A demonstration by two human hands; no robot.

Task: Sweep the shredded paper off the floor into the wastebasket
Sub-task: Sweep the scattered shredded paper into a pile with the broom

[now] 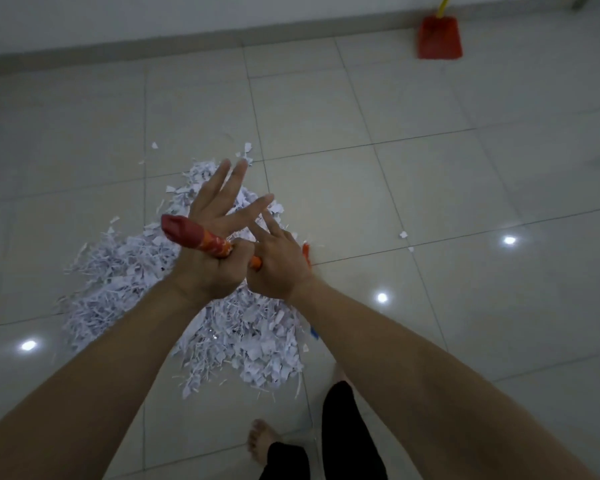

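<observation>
A heap of white shredded paper (132,271) lies on the tiled floor in front of me. Above it I hold a red-orange broom handle (194,235) in both hands. My left hand (215,237) presses the handle with palm and thumb, its fingers spread outward. My right hand (274,261) grips the handle lower down, two fingers extended. An orange part of the broom (306,254) shows just right of my right hand; the broom's head is hidden behind my arms. No wastebasket is in view.
A red dustpan (439,38) with a yellow handle stands against the far wall at upper right. A few stray paper scraps (403,234) lie to the right of the heap. My bare foot (262,441) and black trouser legs are at the bottom.
</observation>
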